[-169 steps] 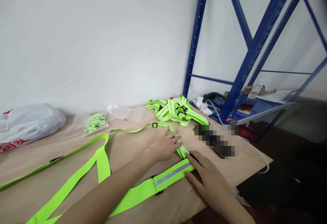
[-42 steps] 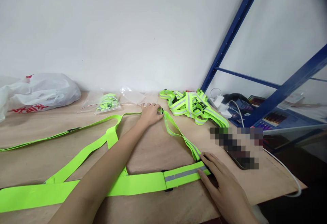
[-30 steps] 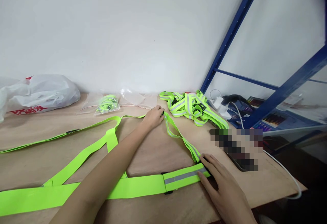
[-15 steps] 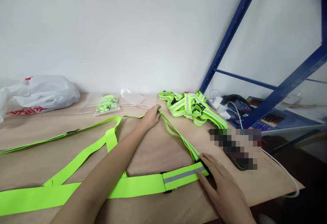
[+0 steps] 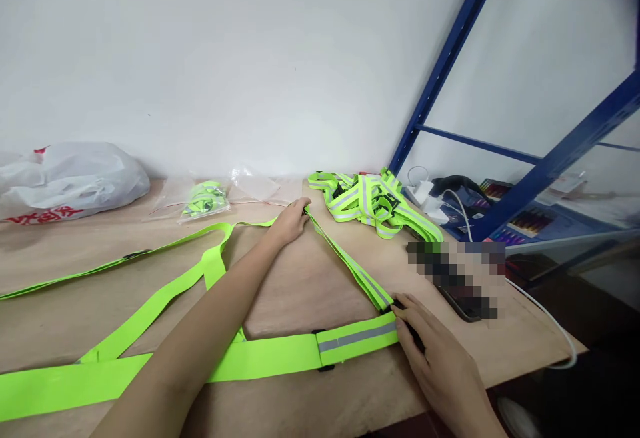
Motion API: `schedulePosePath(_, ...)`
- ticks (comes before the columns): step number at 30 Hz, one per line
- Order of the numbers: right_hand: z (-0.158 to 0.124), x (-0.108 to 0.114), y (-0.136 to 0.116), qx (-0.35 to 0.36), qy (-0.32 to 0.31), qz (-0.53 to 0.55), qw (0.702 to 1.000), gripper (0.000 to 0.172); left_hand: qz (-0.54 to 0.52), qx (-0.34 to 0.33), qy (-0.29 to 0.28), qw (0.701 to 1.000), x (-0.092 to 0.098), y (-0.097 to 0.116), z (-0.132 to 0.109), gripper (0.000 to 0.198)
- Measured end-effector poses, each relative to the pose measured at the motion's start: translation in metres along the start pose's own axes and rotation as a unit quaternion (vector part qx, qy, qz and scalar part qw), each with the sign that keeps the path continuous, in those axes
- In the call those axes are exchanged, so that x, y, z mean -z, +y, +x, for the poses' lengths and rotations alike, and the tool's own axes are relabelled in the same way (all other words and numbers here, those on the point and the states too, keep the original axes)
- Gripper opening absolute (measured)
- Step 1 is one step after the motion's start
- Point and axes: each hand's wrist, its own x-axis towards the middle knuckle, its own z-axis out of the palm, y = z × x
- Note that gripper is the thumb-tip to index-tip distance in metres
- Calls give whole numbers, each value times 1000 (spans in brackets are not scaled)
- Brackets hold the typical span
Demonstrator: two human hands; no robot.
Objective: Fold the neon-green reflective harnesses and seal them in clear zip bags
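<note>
A fluorescent yellow-green reflective vest (image 5: 273, 360) made of elastic straps lies spread on the wooden table. Its wide waist band runs across the front, with a black slider and a grey reflective stripe near the right end. My left hand (image 5: 293, 220) reaches over the vest, fingers closed on a shoulder strap at its far side. From there the striped strap (image 5: 353, 265) stretches down to the right end of the band. My right hand (image 5: 436, 356) pinches that end, thumb against the band and fingers over a dark part, mostly hidden under them.
Behind the hands lies a heap of similar reflective straps (image 5: 367, 201). A clear bag (image 5: 205, 199) with folded straps and a white plastic bag (image 5: 75, 181) sit along the wall. To the right are a phone (image 5: 463, 305), partly pixelated, a white cable (image 5: 550, 321) and a blue metal rack (image 5: 447, 68).
The striped strap between my hands has become straighter. My right thumb has moved closer to its fingers at the band's end. My left hand keeps its hold, and the view has shifted slightly.
</note>
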Motion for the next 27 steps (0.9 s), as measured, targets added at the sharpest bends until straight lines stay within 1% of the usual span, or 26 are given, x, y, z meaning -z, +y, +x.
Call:
schedulePosePath(6,-3,4,4,14,-8,21,1000,34,18,-7,-15,1000,6,-6,0,40)
schedulePosePath(16,-4,9,4,3,-16,40,999,34,50,-13,-28,998,14,-7,0,38)
schedulePosePath(22,-5,7,6,-2,-2,53,999,31,67,-4,-28,997,20,-10,0,39)
schedulePosePath(27,-4,5,9,26,14,44,999,31,82,11,-18,996,19,-11,0,39)
